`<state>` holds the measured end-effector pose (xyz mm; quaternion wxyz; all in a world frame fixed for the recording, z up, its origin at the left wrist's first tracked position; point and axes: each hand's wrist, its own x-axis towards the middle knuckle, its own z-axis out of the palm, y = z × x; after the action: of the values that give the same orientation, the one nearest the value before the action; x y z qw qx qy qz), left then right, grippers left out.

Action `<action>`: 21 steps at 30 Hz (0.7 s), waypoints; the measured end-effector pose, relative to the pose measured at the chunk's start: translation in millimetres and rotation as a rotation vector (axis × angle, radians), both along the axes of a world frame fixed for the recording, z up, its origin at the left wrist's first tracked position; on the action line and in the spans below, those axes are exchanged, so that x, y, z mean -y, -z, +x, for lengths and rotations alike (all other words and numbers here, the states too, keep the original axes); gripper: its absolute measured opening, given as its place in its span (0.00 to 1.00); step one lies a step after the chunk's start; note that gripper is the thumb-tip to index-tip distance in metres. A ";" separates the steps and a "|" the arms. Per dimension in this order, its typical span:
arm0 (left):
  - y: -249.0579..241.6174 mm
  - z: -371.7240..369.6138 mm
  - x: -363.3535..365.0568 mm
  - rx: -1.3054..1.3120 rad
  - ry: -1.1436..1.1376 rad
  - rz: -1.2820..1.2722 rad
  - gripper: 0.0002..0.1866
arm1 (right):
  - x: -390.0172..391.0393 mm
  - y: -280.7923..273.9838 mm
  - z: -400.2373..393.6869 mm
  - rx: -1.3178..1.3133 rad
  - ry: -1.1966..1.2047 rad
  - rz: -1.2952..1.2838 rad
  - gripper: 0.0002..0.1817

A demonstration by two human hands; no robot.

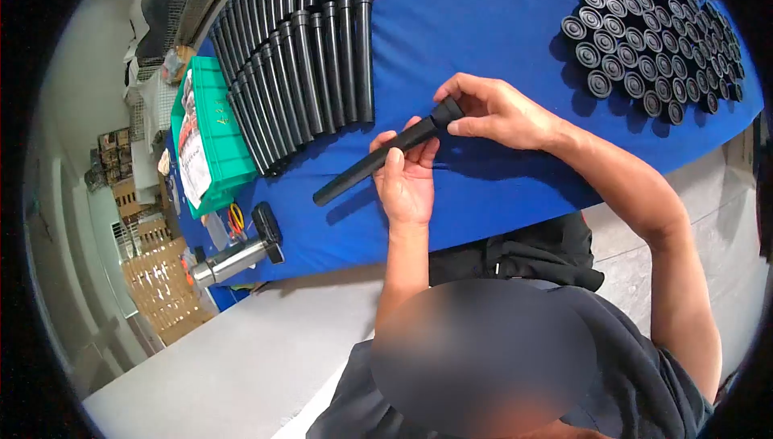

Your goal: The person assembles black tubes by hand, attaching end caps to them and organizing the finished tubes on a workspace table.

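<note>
A black tube [354,175] is held slantwise above the blue cloth, its plain end toward the lower left. My left hand [407,185] is closed round its middle, with the thumb lying along the near side. At the upper right end of the tube sits a wider black cap [448,110]. My right hand [495,113] pinches this cap between thumb and fingers. Whether the cap is fully seated on the tube cannot be made out.
Rows of black tubes [304,76] lie at the back left of the blue tablecloth [475,28]. Many round black caps [634,39] stand grouped at the right. A green crate [225,129], yellow-handled scissors [235,217] and a steel-and-black cylindrical object [241,260] are on the left.
</note>
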<state>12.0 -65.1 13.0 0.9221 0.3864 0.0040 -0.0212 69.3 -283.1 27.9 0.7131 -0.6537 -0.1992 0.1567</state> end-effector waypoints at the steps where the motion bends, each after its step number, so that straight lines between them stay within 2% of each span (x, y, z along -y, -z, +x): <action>1: 0.8 -1.8 -1.8 -0.006 -0.011 0.007 0.14 | -0.1 -3.3 -1.3 -0.010 -0.009 0.012 0.20; 4: -1.5 -2.1 -2.3 -0.029 0.005 0.001 0.14 | 0.8 -7.7 -1.9 -0.122 -0.070 0.028 0.20; 7: -5.6 -1.6 2.3 -0.024 0.002 0.035 0.14 | -3.2 -2.9 -4.4 0.043 0.008 0.072 0.19; 16: -5.6 -3.1 3.7 -0.038 -0.024 0.038 0.14 | -2.7 -9.9 -7.3 0.339 0.072 -0.122 0.20; 21: -7.0 -3.0 7.6 -0.056 -0.044 -0.042 0.13 | -6.7 -13.8 -10.7 0.311 0.079 -0.113 0.20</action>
<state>9.0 -72.7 20.0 0.9298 0.3659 0.0380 -0.0117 58.5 -276.4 41.7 0.6414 -0.7164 -0.2721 0.0368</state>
